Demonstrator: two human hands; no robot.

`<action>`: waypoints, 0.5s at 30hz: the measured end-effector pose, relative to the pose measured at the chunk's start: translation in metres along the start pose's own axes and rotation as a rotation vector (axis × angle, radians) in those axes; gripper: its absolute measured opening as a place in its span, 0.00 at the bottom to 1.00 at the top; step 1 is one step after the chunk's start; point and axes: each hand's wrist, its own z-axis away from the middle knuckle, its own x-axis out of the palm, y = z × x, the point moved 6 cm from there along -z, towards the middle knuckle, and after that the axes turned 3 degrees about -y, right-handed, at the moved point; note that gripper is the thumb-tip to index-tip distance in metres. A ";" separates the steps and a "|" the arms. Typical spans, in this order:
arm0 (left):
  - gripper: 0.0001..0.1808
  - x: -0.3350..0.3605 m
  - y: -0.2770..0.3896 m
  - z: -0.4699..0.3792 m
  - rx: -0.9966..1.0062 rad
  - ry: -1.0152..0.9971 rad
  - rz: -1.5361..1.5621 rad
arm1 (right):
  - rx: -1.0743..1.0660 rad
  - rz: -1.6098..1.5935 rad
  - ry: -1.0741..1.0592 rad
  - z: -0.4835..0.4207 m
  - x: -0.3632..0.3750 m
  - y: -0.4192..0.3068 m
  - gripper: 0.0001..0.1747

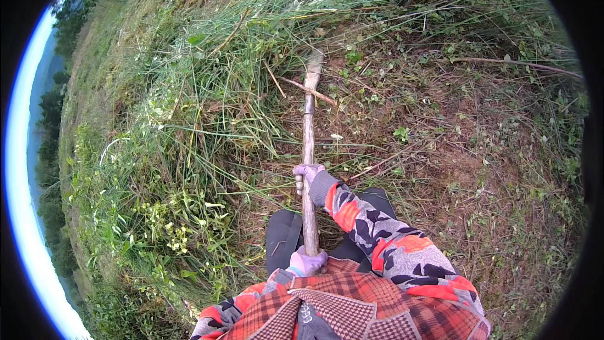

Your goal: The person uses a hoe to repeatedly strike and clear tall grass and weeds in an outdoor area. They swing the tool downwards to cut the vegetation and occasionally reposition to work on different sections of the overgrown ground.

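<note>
A long-handled cutting tool runs almost straight away from my body, its pale wooden handle (308, 141) joined by a metal socket to a blade (313, 70). The blade's far tip is blurred among cut grass. Wearing a lilac glove, my right hand (309, 175) grips the handle around its middle. My left hand (307, 262), also in a lilac glove, wraps the butt end close to my waist. A short dry stick (309, 90) crosses the tool near the base of the blade.
Long green cut stalks (222, 80) lie heaped to the left and ahead. Leafy plants (174, 231) stand at the lower left. Bare reddish soil with dry litter (453, 165) stretches to the right. A thin branch (519, 63) lies at the far right. Trees (52, 137) line the left rim.
</note>
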 end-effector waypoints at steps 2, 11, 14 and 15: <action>0.15 -0.004 -0.012 -0.017 0.077 0.039 -0.163 | -0.089 -0.112 -0.009 0.019 -0.020 -0.018 0.03; 0.18 0.002 0.148 -0.031 0.285 -0.285 -0.540 | -0.525 -0.434 0.195 0.054 -0.095 -0.145 0.08; 0.16 -0.019 0.174 -0.016 0.377 -0.226 -0.477 | -0.400 -0.330 0.223 0.016 -0.068 -0.161 0.07; 0.16 -0.032 0.165 -0.014 0.352 -0.218 -0.414 | -0.303 -0.279 0.210 -0.010 -0.049 -0.153 0.08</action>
